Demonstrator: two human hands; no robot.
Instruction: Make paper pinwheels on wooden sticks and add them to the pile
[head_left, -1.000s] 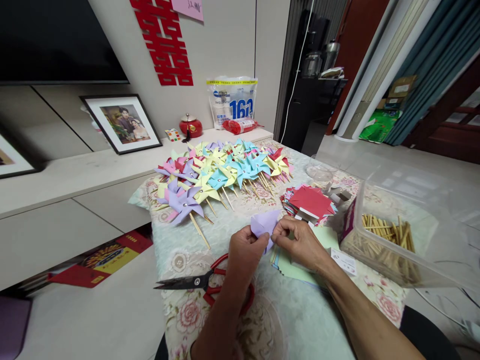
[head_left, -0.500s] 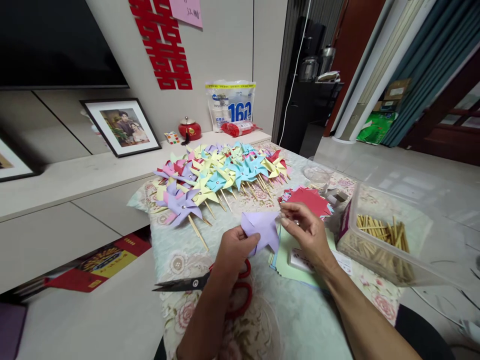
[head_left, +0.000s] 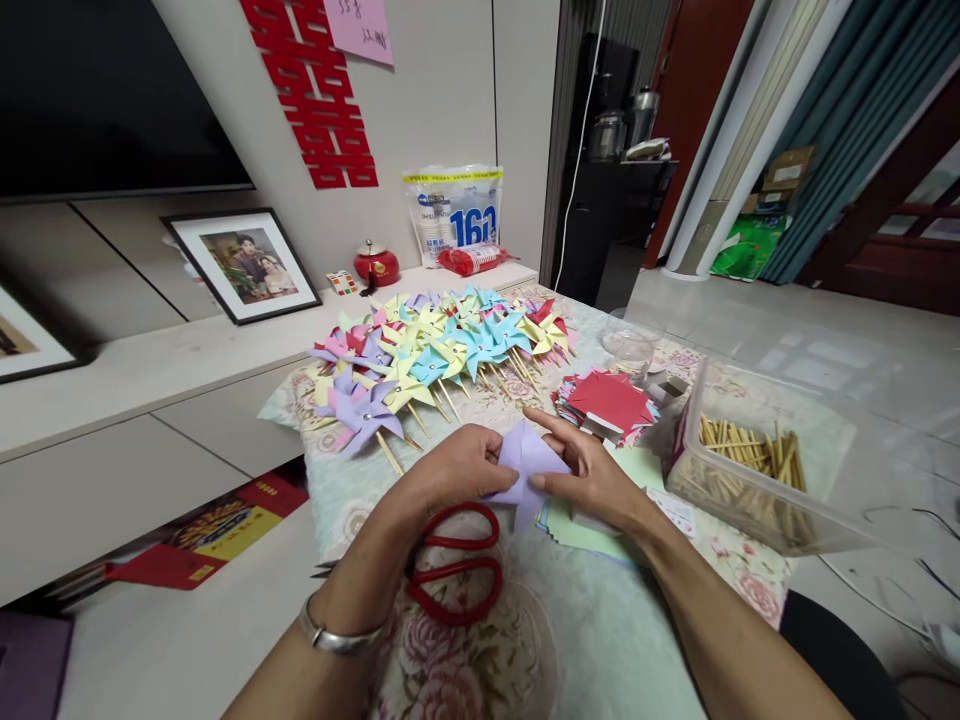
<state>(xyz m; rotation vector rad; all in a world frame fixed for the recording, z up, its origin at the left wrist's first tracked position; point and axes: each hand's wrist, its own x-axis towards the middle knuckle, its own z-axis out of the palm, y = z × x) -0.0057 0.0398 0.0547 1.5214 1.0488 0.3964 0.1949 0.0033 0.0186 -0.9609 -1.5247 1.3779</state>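
well, the paper (head_left: 529, 455), pale purple with its flaps bent inward, sits between the two hands, up off the cloth (head_left: 607, 630); the left hand (head_left: 469, 465) is clamped on its left edge, thumb on the near face and fingers curled behind; the right hand (head_left: 589, 475) grips its right side, thumb pressed on the near face, index finger stretched out past the top edge, the other fingers partly hidden behind it; the hands are close but apart, with the paper bridging them, and one pointed corner of it hangs down below both thumbs; a bracelet (head_left: 341, 640) circles the left wrist, left of the paper and nearer the body; the scissors (head_left: 450, 617) lie on the cloth, below and left of the paper, their red loops in view, the blades mostly hidden under the left forearm with just a tip showing; a big cluster of pinwheels (head_left: 431, 365) lies beyond the paper and to its left; a stack of cards (head_left: 611, 400), red on top, is beyond the paper and to its right; green sheets (head_left: 574, 530) lie just right of the paper, partly under the right hand; farther right of it stands the tub (head_left: 681, 445), holding sticks (head_left: 780, 465).
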